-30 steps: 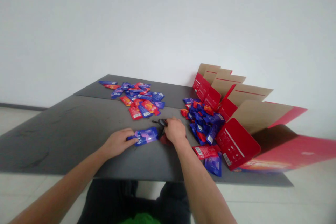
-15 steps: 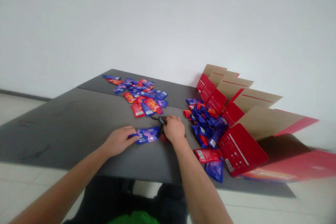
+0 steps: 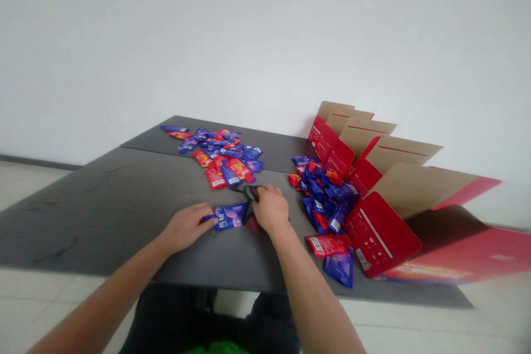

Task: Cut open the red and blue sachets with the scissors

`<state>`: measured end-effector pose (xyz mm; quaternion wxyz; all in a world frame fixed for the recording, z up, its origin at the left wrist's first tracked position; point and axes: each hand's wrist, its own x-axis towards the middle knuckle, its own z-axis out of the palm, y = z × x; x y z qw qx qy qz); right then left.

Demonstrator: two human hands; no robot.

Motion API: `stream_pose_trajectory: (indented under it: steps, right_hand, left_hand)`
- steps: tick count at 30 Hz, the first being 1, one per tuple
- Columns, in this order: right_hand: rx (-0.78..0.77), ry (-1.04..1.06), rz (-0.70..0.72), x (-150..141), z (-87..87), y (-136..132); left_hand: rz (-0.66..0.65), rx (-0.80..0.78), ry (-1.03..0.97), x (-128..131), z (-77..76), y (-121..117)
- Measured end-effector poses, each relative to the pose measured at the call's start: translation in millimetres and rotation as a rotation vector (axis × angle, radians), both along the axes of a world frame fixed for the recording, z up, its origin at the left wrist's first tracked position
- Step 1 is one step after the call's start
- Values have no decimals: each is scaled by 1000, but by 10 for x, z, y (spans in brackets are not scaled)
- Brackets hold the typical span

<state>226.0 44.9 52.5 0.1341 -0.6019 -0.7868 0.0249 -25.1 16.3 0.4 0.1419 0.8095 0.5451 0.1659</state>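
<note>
My left hand lies low on the table and pinches the left end of a purple-blue pouch with white lettering. The pouch lies flat. At its right end, my right hand is wrapped round a black hand-held tool, whose dark upright part stands against or over the pouch's edge. A thin black piece juts left from the tool. My fingers and palm hide most of it, so its exact kind does not show.
Beyond my hands, loose red and blue pouches spread over the grey table. A denser heap of pouches lies to the right, against several open red cartons with raised brown flaps. A white wall rises behind.
My right hand and the black tool have shifted slightly left along the pouch, covering more of its right end. The left hand keeps its pinch. The view has tilted a little.
</note>
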Motion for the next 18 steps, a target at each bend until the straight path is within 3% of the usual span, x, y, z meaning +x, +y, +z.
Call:
stream_pose_trajectory:
  steps: [3, 5, 9, 12, 15, 18]
  right_hand:
    - [89, 38, 228, -234, -59, -147]
    - [50, 6, 296, -286, -132, -150]
    - [-55, -55, 82, 2, -148, 41]
    - [-6, -22, -8, 111, -55, 51]
    - [101, 54, 153, -113, -41, -126]
    - [69, 21, 358, -316, -139, -207]
  left_hand:
    - [-4, 20, -19, -14, -40, 17]
    - [0, 24, -28, -14, -40, 19]
    - [-12, 12, -18, 14, 26, -10]
    - [-10, 7, -4, 20, 39, -27]
    - [-11, 23, -25, -6, -12, -13]
    - [-7, 23, -50, -27, -53, 8]
